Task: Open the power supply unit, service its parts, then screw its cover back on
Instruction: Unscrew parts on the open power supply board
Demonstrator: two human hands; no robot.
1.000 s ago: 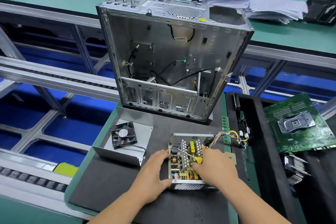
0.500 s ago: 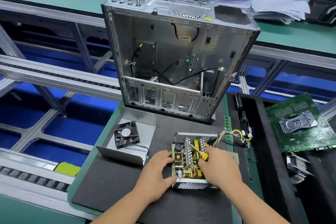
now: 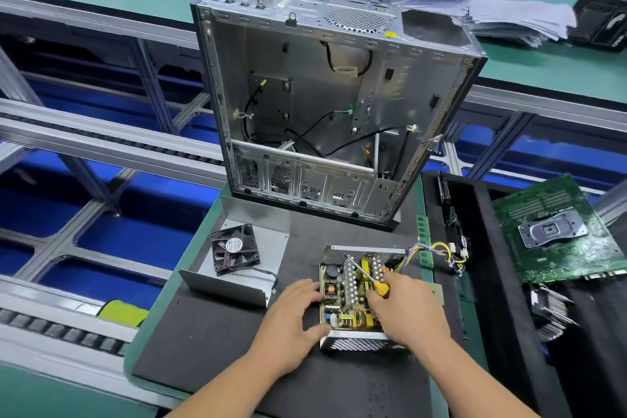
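Power supply unit (image 3: 356,299): set open on the black mat (image 3: 220,343) at the near middle of the worktop (image 3: 163,299), circuit board and heatsinks exposed, wire bundle (image 3: 437,253) trailing to its right. Left hand (image 3: 291,319): laid against the unit's left wall, fingers (image 3: 307,285) loosely extended, nothing gripped. Right hand (image 3: 407,305): fingers curled round the yellow handle of a screwdriver (image 3: 368,276), whose shaft is angled up and leftward across the heatsinks. Compared with a second ago, the shaft is seen raised and pointed further toward the unit's far wall, while the left hand is kept in its bracing place; servicing is judged to be in progress, with the tip being repositioned. Cover (image 3: 244,248): lying detached just left of the unit, a black fan (image 3: 234,249) resting in it, so refitting is not yet begun. Beyond: an emptied computer case (image 3: 325,105) standing upright. Right: a motherboard (image 3: 556,231) on a dark tray.
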